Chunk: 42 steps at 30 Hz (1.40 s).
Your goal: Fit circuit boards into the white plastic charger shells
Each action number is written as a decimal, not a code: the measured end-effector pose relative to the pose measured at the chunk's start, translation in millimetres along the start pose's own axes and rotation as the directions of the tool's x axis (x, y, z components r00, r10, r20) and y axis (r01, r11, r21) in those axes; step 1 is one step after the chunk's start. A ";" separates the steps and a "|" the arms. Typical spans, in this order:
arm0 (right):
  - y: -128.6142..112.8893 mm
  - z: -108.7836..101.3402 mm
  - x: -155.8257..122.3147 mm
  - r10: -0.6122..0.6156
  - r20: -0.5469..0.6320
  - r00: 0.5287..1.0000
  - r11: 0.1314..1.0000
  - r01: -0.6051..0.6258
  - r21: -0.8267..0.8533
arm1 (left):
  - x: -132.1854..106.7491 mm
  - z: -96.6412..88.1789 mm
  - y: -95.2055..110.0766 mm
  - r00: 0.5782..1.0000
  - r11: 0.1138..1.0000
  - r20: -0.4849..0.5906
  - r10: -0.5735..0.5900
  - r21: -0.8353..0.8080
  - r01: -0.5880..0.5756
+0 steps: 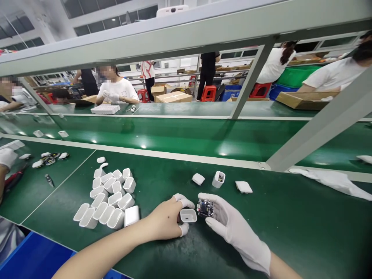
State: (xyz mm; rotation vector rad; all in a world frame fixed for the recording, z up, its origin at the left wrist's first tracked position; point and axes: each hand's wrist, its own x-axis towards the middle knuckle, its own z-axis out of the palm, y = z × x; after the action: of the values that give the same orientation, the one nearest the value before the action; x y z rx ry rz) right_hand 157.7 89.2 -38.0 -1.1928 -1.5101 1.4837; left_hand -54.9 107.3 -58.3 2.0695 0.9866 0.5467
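My left hand, with white covers on its fingertips, grips a hollow white plastic case whose open end faces me. In a white glove, my right hand holds a small circuit board between thumb and fingers, just right of the case and apart from it. Beyond my hands stands another white case with parts showing inside. A white cap-like piece lies to its left and a second such piece to its right.
Several empty white cases cluster on the green table left of my hands. A co-worker's gloved hand is at far left, near several small assemblies. A slanted metal post rises at right, beside a white cloth. A conveyor belt runs beyond.
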 end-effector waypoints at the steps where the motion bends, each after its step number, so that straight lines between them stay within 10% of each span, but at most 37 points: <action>1: -1.4 -0.2 -0.1 0.004 0.009 1.000 1.000 -0.004 0.014 | 0.6 1.6 -1.1 1.000 1.000 -0.017 0.007 0.002 -0.007; 17: -5.6 2.6 2.9 0.244 -0.003 0.970 0.866 -0.216 0.450 | 2.8 12.9 -7.8 0.978 0.998 -0.206 0.016 0.058 -0.005; 27: 0.3 2.5 2.0 0.252 -0.118 0.960 0.921 -0.200 0.335 | 5.8 17.1 -10.5 0.956 0.984 -0.252 0.151 -0.055 -0.170; 42: -12.8 8.2 -1.3 0.271 -0.026 0.962 0.957 -0.266 0.111 | 5.3 21.1 -7.4 0.987 0.945 -0.149 -0.061 -0.326 0.009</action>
State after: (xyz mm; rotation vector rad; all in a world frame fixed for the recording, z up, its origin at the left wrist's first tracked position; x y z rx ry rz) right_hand 148.7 86.2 -26.1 -1.3976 -1.2615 1.6825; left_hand -41.5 104.9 -76.8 1.7329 0.9496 0.8078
